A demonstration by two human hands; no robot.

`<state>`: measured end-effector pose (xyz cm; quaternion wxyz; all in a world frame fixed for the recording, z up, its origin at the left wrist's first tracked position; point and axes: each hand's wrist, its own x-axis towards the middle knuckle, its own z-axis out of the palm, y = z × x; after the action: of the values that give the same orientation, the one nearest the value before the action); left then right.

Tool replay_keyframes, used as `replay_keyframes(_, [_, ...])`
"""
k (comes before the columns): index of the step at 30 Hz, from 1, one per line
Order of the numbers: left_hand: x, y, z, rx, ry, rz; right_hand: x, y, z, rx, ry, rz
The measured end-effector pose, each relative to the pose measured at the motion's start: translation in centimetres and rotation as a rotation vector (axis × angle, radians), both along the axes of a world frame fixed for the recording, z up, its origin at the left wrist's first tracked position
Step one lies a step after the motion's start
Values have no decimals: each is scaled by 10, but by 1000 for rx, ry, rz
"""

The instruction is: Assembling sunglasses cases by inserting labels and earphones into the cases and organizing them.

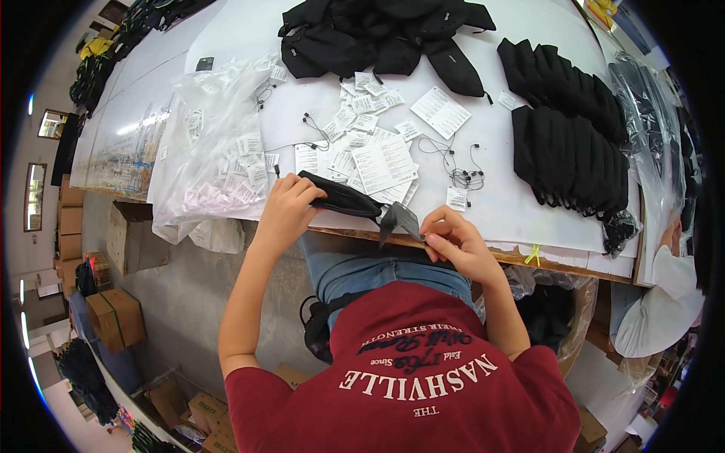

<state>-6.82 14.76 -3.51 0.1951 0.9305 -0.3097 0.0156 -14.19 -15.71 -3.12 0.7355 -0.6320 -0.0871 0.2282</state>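
My left hand [290, 205] grips one end of a black fabric pouch [343, 198] at the front edge of the table. Beside the pouch's other end, a dark grey folded tag [400, 221] hangs toward me. My right hand [455, 237] is closed in a pinch at the tag's right side; whatever is between its fingertips is too small to make out. Just beyond the pouch lie white printed cards [384, 162] and a loose heap of small white labels [364, 122]. Thin black strings [451, 157] are scattered to the right of the cards.
A pile of black pouches [377, 34] lies at the far side of the white table [483, 204]. Rows of stacked black pouches [570, 158] stand on the right. A clear plastic bag [211, 143] of labels lies left. Cardboard boxes [115, 318] stand on the floor.
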Motion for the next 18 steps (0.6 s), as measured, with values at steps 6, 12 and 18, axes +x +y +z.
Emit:
replay_keyframes(6, [-2, -4, -4, -97, -85, 6, 1, 1, -1, -34, -36, 9])
replay_keyframes(12, [-4, -10, -13, -74, -143, 47, 0, 0, -5, -67, -40, 5])
replay_keyframes(18, [-7, -15, -12, -109, -178, 35, 3, 0, -5, -214, -150, -93])
